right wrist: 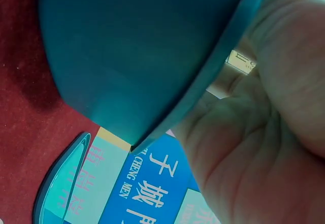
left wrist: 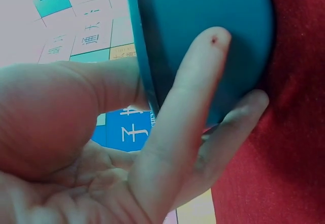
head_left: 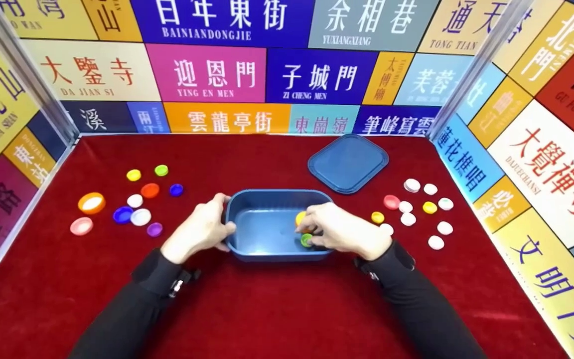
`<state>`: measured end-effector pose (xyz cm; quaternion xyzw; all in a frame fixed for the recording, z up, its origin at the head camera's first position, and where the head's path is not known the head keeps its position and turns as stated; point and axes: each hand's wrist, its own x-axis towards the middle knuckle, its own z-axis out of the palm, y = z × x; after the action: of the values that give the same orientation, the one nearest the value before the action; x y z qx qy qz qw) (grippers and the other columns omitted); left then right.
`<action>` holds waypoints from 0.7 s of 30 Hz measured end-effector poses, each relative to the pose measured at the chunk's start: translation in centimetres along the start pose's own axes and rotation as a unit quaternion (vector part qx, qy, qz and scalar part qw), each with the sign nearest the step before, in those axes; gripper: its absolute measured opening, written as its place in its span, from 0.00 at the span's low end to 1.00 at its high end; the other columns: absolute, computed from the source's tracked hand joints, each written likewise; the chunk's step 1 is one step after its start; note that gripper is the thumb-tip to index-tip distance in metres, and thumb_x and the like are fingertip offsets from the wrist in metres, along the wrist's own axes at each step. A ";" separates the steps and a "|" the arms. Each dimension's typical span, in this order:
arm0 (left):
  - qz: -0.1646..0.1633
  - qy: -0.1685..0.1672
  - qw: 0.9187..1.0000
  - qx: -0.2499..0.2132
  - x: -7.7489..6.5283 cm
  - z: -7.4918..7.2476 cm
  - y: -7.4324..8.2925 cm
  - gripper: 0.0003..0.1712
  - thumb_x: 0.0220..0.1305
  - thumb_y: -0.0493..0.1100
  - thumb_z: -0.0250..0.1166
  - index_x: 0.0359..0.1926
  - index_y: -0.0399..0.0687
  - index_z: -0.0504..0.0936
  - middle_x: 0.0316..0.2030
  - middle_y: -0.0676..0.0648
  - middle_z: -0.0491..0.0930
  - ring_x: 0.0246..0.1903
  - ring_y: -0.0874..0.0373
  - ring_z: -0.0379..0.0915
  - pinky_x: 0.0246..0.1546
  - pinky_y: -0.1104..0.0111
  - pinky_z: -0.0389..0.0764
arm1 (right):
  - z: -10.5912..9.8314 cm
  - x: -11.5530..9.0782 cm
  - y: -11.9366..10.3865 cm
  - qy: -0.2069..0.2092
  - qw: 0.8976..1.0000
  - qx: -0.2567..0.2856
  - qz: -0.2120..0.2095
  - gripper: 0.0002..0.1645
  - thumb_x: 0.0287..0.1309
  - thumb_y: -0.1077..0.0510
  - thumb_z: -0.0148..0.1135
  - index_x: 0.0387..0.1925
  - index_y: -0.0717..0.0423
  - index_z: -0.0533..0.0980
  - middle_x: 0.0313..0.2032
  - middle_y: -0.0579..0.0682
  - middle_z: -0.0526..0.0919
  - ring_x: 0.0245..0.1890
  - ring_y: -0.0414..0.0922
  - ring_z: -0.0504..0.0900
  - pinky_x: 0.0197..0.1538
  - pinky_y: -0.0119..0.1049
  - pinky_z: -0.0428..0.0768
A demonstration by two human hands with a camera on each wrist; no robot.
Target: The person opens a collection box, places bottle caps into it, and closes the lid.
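A blue plastic box [head_left: 262, 256] stands open on the red cloth. My left hand [head_left: 200, 227] grips its left end, with the thumb on the rim side and the fingers along the outer wall in the left wrist view. Inside the right end, my right hand [head_left: 334, 227] reaches over the rim with bent fingers. At its thumb and fingertips is a green bottle cap [head_left: 306, 240], apparently pinched. A yellow-orange cap [head_left: 300, 218] shows beside the fingers, partly covered by them. In the right wrist view, the box wall [right wrist: 132, 56] hides the fingertips.
A blue lid [head_left: 348, 163] lies behind the box to the right. Several coloured and white caps [head_left: 140, 217] are scattered on the left; another group, mostly white caps [head_left: 436, 243], lies on the right. Printed panels [head_left: 207, 72] wall the table's back and sides.
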<state>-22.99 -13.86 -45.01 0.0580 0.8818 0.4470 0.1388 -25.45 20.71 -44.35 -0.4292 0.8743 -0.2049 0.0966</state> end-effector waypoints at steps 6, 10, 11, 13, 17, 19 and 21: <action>-0.009 0.004 1.000 -0.003 -0.1 0.2 -0.3 0.38 0.77 0.32 0.72 0.81 0.35 0.67 0.68 0.25 0.83 0.36 0.44 0.97 0.37 0.52 0.99 | -0.2 -0.1 0.2 0.010 1.000 -0.014 -0.005 0.19 0.70 0.66 0.81 0.60 0.58 0.92 0.51 0.59 0.92 0.51 0.55 0.96 0.59 0.50 0.98; -0.007 0.006 1.000 -0.002 -0.1 0.3 -0.3 0.39 0.77 0.31 0.72 0.82 0.35 0.67 0.67 0.25 0.83 0.37 0.44 0.98 0.36 0.53 0.99 | -0.5 -0.3 0.5 0.021 1.000 -0.018 -0.004 0.20 0.71 0.63 0.82 0.62 0.58 0.91 0.51 0.59 0.92 0.51 0.55 0.95 0.59 0.49 0.98; -0.007 0.005 1.000 -0.001 -0.1 0.3 -0.2 0.39 0.77 0.32 0.72 0.82 0.35 0.67 0.67 0.25 0.83 0.37 0.45 0.97 0.36 0.53 0.99 | -0.6 -0.4 0.5 0.023 1.000 -0.015 0.000 0.21 0.71 0.63 0.82 0.63 0.58 0.90 0.51 0.59 0.93 0.51 0.56 0.95 0.58 0.49 0.98; -0.009 0.005 1.000 -0.001 -0.1 0.3 -0.2 0.39 0.77 0.32 0.73 0.82 0.35 0.67 0.68 0.25 0.83 0.38 0.44 0.98 0.36 0.53 0.99 | -1.0 -0.4 0.7 0.027 1.000 -0.006 0.009 0.22 0.72 0.63 0.81 0.64 0.58 0.90 0.52 0.59 0.93 0.52 0.57 0.94 0.59 0.51 0.98; -0.006 0.007 1.000 -0.005 0.0 0.2 -0.1 0.39 0.76 0.31 0.71 0.82 0.35 0.67 0.67 0.24 0.83 0.37 0.43 0.98 0.36 0.51 0.99 | -1.8 -0.7 0.9 0.046 0.999 -0.001 0.018 0.21 0.75 0.63 0.78 0.65 0.57 0.90 0.53 0.59 0.92 0.53 0.59 0.93 0.60 0.54 0.97; -0.004 0.009 1.000 -0.005 0.0 0.2 -0.1 0.38 0.76 0.31 0.71 0.81 0.35 0.67 0.66 0.24 0.84 0.36 0.43 0.98 0.36 0.51 0.99 | -2.2 -1.0 1.2 0.062 0.998 -0.001 0.018 0.20 0.75 0.63 0.77 0.65 0.56 0.90 0.54 0.59 0.92 0.54 0.59 0.93 0.60 0.55 0.97; -0.002 0.009 1.000 -0.005 0.1 0.2 0.0 0.38 0.76 0.31 0.71 0.81 0.35 0.67 0.66 0.24 0.84 0.35 0.43 0.98 0.36 0.52 0.99 | -2.6 -1.3 1.6 0.078 0.997 -0.010 0.021 0.21 0.75 0.62 0.77 0.66 0.55 0.90 0.55 0.59 0.92 0.54 0.59 0.93 0.59 0.55 0.97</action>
<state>-22.99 -13.67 -45.18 0.0517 0.8808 0.4518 0.1317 -26.66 23.29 -42.74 -0.3945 0.8900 -0.2270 0.0281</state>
